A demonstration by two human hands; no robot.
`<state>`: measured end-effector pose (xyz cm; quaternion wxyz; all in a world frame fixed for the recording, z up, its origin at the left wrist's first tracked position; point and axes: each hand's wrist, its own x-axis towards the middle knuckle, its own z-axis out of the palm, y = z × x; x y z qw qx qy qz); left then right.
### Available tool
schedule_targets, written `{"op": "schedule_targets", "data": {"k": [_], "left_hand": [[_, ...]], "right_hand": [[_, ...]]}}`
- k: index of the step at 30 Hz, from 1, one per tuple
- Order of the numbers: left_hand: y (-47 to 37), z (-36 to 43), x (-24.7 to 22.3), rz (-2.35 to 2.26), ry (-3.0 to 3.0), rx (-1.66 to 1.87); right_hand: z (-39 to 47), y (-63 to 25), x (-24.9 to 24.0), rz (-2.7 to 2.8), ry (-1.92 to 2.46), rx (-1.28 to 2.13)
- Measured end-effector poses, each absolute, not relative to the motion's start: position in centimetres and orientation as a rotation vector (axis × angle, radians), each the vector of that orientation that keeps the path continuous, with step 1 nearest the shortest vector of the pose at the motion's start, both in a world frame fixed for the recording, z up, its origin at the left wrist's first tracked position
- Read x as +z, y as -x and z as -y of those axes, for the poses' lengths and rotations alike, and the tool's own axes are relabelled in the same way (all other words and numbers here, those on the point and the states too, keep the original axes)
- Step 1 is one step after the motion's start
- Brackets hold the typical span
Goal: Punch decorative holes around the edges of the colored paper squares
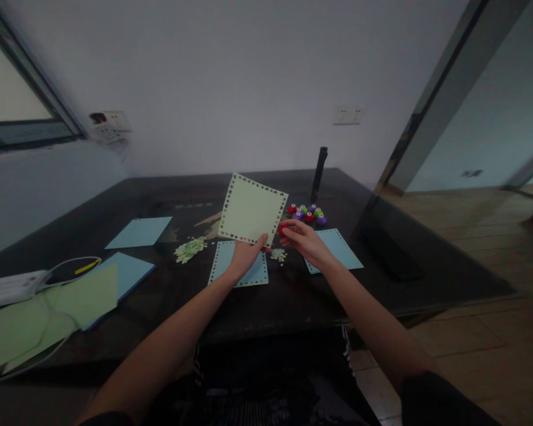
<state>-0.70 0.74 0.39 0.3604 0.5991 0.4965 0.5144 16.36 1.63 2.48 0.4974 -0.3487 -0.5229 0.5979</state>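
Observation:
Held up over the dark table is a pale green sheet [254, 208] with small shapes punched along its edges. My left hand [247, 255] pinches its lower edge. At the sheet's lower right corner, my right hand [302, 238] closes its fingers round a small red punch [283, 230]. Beneath my left hand lies a blue sheet [253, 273] with punched edges. Another blue sheet [339, 251] lies partly under my right hand. Small paper cutouts [278, 255] are scattered between the hands.
Several coloured punches [310, 213] cluster behind my right hand, near an upright black object [318, 174]. Left are a cutout pile [190, 249], a blue sheet [140, 232], green sheets [80, 296] and a white power strip [13, 289] with cables. A dark flat object [393, 254] lies right.

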Motion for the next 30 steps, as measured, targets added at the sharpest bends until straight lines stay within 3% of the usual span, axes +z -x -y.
{"op": "schedule_targets", "data": {"k": [17, 23, 30], "left_hand": [[0.7, -1.1, -0.1, -1.257, -1.423, 1.286], [0.7, -0.8, 0.0, -1.262, -1.498, 1.299], [0.4, -0.7, 0.2, -1.244, -1.497, 1.308]], "right_hand": [[-2.3, -17.8, 4.7, 1.354, 0.879, 1.26], [-7.6, -22.3, 5.0, 1.355, 1.041, 0.731], [-12.7, -24.8, -0.2, 1.652, 1.594, 0.404]]}}
